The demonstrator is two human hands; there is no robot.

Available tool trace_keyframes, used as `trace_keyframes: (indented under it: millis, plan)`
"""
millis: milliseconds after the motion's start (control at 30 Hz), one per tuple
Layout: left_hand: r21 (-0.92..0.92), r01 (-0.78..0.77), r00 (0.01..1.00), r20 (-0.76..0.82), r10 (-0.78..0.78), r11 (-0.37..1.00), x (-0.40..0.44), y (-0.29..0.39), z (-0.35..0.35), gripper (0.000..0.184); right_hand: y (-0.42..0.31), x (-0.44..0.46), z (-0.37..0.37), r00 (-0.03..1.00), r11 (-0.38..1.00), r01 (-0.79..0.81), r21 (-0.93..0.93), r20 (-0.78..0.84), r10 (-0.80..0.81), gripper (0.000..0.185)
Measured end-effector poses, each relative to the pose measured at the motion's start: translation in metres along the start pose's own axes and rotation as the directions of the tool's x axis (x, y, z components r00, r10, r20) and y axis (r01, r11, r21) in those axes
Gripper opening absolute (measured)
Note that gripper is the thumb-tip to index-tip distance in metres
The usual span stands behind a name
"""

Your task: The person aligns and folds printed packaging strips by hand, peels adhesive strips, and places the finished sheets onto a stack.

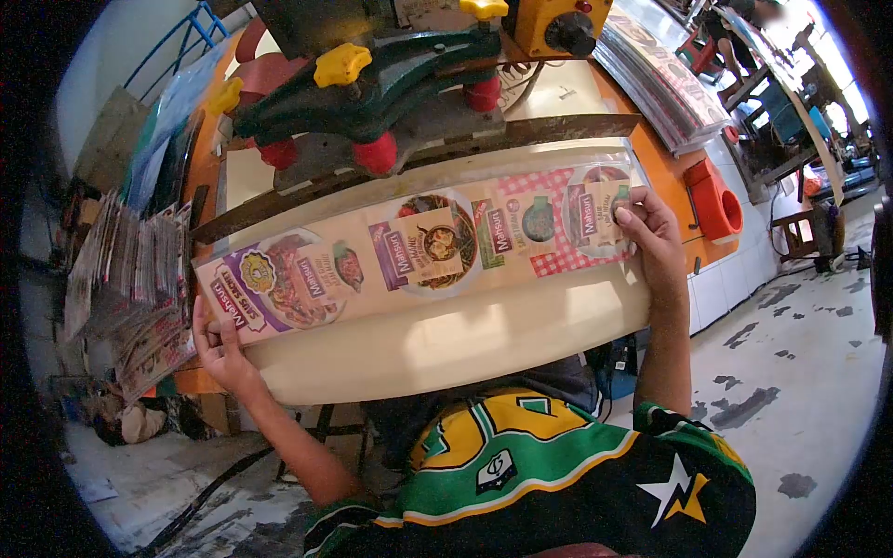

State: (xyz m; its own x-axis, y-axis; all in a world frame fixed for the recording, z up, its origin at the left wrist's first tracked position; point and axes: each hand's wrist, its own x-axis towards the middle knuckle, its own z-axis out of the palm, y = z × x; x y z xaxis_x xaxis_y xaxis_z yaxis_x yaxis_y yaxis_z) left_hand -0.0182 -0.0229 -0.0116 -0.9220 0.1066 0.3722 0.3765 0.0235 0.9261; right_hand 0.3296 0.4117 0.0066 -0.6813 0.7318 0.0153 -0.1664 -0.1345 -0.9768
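A long printed sheet [358, 251] with food pictures and labels lies slightly slanted on a cream-coloured board [437, 339]. At its left end my left hand [225, 358] has its thumb on the sheet's lower corner and its fingers at the edge. My right hand [651, 231] grips the sheet's right end, thumb on top near the last picture. Just beyond the sheet stands a dark green machine [409, 88] with yellow knobs and red feet, over a metal bar [307, 189].
Stacked printed sheets [660, 84] lie at the back right beside a red-orange container [714, 203]. More printed sheets [130, 265] stand packed at the left. A yellow control box [558, 28] is at the top. Another person [735, 42] is in the far right background.
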Motion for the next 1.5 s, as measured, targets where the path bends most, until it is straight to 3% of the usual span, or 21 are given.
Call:
trace_keyframes:
  millis: [67, 267, 367, 467, 500, 600, 867, 1067, 1133, 1200, 1333, 1400, 1500]
  plan:
    - [0.003, -0.03, 0.999, -0.013, 0.03, 1.0, -0.001, 0.001, -0.002, 0.054, 0.007, 0.0, -0.008, 0.999, 0.992, 0.041, -0.117, -0.028, -0.044, 0.019]
    - [-0.023, -0.028, 0.999, -0.04, 0.027, 0.999, -0.005, 0.009, 0.008, 0.05, 0.005, -0.005, -0.011, 0.996, 0.982, 0.061, -0.178, -0.052, -0.072, 0.019]
    - [-0.005, 0.054, 0.996, -0.072, -0.054, 0.999, -0.006, 0.011, 0.005, 0.051, 0.005, -0.005, -0.01, 0.995, 0.99, 0.084, -0.117, -0.042, -0.09, 0.021]
    - [0.089, 0.027, 0.996, -0.088, -0.02, 0.996, -0.007, 0.016, 0.011, 0.051, 0.01, -0.002, -0.012, 0.994, 0.99, 0.102, -0.1, -0.028, -0.105, 0.021]
    - [-0.006, -0.047, 0.995, -0.088, 0.046, 0.999, -0.003, 0.006, 0.011, 0.051, 0.01, -0.003, -0.012, 0.993, 0.988, 0.108, -0.11, -0.027, -0.111, 0.021]
    - [-0.055, 0.041, 0.997, -0.065, -0.045, 0.998, -0.001, -0.005, -0.004, 0.052, 0.013, -0.001, -0.014, 0.993, 0.99, 0.113, -0.09, -0.018, -0.115, 0.022]
    - [-0.177, -0.034, 0.997, -0.074, 0.021, 0.984, -0.001, 0.0, -0.005, 0.057, 0.012, 0.001, -0.012, 0.993, 0.978, 0.121, -0.168, 0.006, -0.121, 0.023]
    - [-0.259, -0.104, 0.995, -0.022, 0.102, 0.96, -0.003, -0.012, -0.026, 0.062, 0.006, 0.002, -0.002, 0.984, 0.982, 0.176, -0.066, 0.048, -0.173, 0.024]
    - [-0.278, -0.119, 0.993, -0.026, 0.116, 0.953, -0.004, -0.024, -0.042, 0.064, 0.004, 0.006, -0.005, 0.957, 0.942, 0.289, -0.17, 0.03, -0.289, 0.022]
    - [-0.549, 0.084, 0.996, 0.05, -0.067, 0.832, -0.001, -0.059, -0.075, 0.057, 0.003, 0.01, -0.001, 0.932, 0.921, 0.361, -0.145, 0.012, -0.363, 0.02]
    - [-0.554, 0.059, 0.998, 0.02, -0.058, 0.83, -0.002, -0.071, -0.083, 0.042, -0.007, 0.007, 0.007, 0.929, 0.919, 0.367, -0.142, 0.004, -0.371, 0.019]
    - [-0.594, 0.073, 0.995, 0.102, -0.015, 0.801, -0.001, -0.073, -0.089, 0.031, -0.012, 0.005, 0.011, 0.933, 0.932, 0.359, -0.044, 0.043, -0.357, 0.022]
    - [-0.547, 0.002, 0.992, 0.107, 0.068, 0.837, -0.005, -0.038, -0.064, 0.024, -0.014, 0.003, 0.014, 0.93, 0.932, 0.362, -0.008, 0.064, -0.361, 0.024]
